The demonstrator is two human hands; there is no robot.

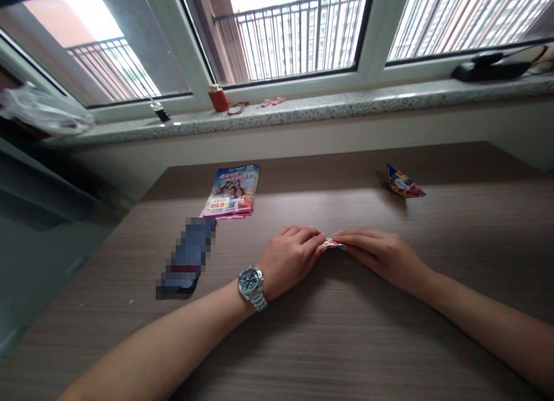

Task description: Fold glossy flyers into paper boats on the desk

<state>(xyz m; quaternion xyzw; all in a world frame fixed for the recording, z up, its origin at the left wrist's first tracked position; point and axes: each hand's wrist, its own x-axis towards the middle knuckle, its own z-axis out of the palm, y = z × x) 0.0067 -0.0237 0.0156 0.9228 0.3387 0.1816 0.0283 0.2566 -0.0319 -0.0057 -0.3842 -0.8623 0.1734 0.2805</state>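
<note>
A small piece of folded printed paper (334,243) lies low over the brown table, mostly covered by my fingers. My left hand (292,259), with a silver watch at its wrist, pinches the paper's left end. At the right end, the fingers of my right hand (383,254) are pressed together on the same paper. Beyond my right hand stands a folded paper boat (403,183) in blue, red and yellow. A stack of printed flyers (234,190) lies beyond my left hand, towards the left.
A dark phone (188,259), pixelated, lies left of my left hand on the table (329,343). Behind the table, the granite sill (311,109) holds a red container (218,98), a small dark bottle (160,111) and a black object (493,69).
</note>
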